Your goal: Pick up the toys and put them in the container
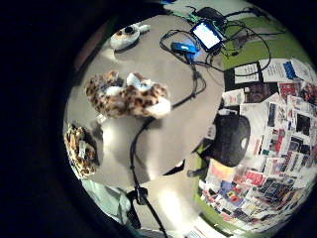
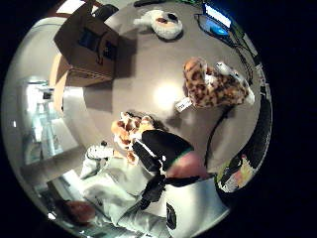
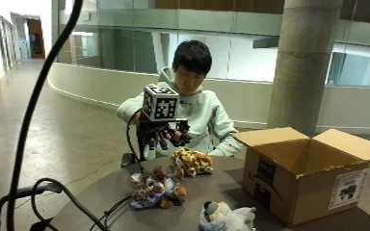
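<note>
Toys [image 3: 156, 188] lie below gloved right hands [image 3: 165, 135], fingers spread, empty.

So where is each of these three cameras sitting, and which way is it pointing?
Outside view: across the table, facing the seated person, the raised gloved hand, three plush toys and the open cardboard box.
Thumb side palm view: on the palm, looking down at the table; shows the person's sleeve and glove, the box and toys.
Little finger side palm view: same palm, looking down at the leopard toy; no body part clearly shows.
Shared: both palm views show that leopard toy.
</note>
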